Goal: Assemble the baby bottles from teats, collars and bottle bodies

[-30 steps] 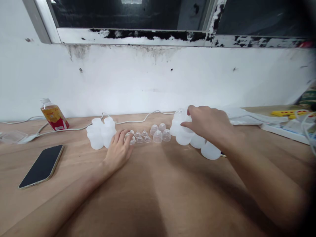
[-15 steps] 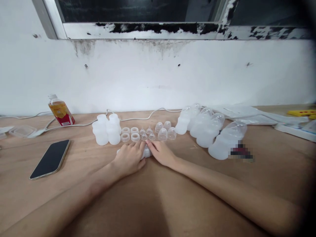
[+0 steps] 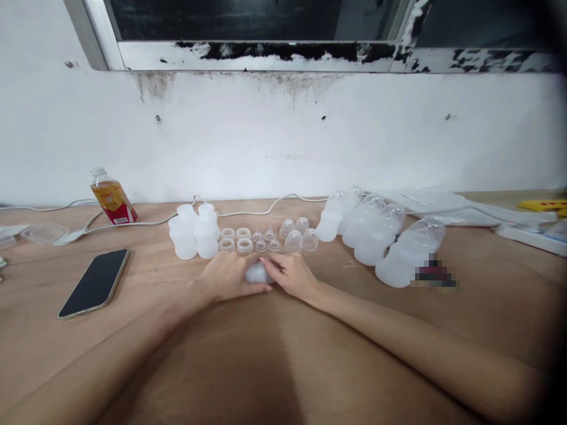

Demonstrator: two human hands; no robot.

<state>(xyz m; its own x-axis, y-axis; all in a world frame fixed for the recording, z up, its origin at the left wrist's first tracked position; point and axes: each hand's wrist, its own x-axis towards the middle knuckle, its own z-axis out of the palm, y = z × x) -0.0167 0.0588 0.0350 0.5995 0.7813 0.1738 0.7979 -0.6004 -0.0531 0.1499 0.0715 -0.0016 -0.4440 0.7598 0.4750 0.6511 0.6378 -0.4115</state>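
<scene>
Between my hands, near the middle of the table, is a translucent white baby bottle [image 3: 256, 273] lying on its side, mostly hidden by fingers. My left hand [image 3: 228, 276] is wrapped around it from the left, thumb along the near side. The fingers of my right hand [image 3: 290, 273] grip its right end. Just behind them stand white collar rings [image 3: 244, 245], clear nipples [image 3: 274, 244] and clear dome caps [image 3: 293, 240], several of each. Open bottle bodies [image 3: 185, 239] cluster on the left. Capped baby bottles [image 3: 371, 242] stand in a slanting group on the right.
A phone [image 3: 94, 284] lies at the left, with a drink bottle [image 3: 113, 198] behind it. A white cable [image 3: 252, 213] runs along the wall. A clear plastic lid [image 3: 44, 232] lies far left; a plastic bag [image 3: 452, 206] and a power strip [image 3: 529, 236] are at the right.
My right hand came from the capped bottles to the middle, and my left hand left the collar rings. Both met on the baby bottle; since then my left hand has turned further around it.
</scene>
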